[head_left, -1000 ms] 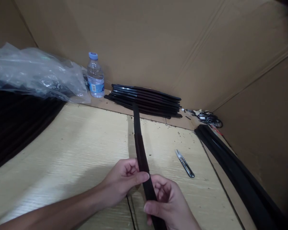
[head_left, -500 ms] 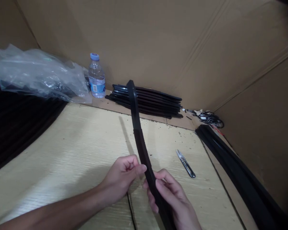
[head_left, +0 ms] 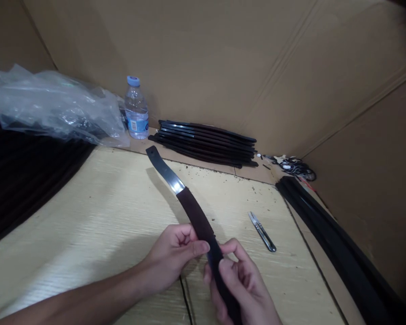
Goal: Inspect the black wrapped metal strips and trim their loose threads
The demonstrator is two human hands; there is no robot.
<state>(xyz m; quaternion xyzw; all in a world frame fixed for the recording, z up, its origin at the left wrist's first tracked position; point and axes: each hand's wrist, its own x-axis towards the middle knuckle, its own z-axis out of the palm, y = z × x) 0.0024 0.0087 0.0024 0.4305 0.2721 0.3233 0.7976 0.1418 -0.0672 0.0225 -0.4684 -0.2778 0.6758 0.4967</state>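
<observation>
The strip (head_left: 166,175) is held above the middle of the board (head_left: 122,212), slanting from far left to near right, its bare, holed end pointing far. A brown wrap (head_left: 195,212) covers its middle. The left hand (head_left: 179,250) pinches the strip by the wrap's near edge, thumb on top and fingers curled in; the right hand (head_left: 240,280) holds the nearer part between thumb and fingers.

To handle it well, I would keep the left pinch light but firm, let the right hand do the turning, and watch that the wrap's edges stay square and do not ride along the strip. The curve probably makes it want to roll, so two spaced grips suit it.

Counting outward: one strip in hand, with one wrap; one cord (head_left: 185,298) near, below the left hand; one pair of snips (head_left: 262,231) to the right; one stack (head_left: 206,143) far, roughly eight or more pieces, edges merging; one bottle (head_left: 137,118) left of it; at least two long lengths (head_left: 328,239) at right.
</observation>
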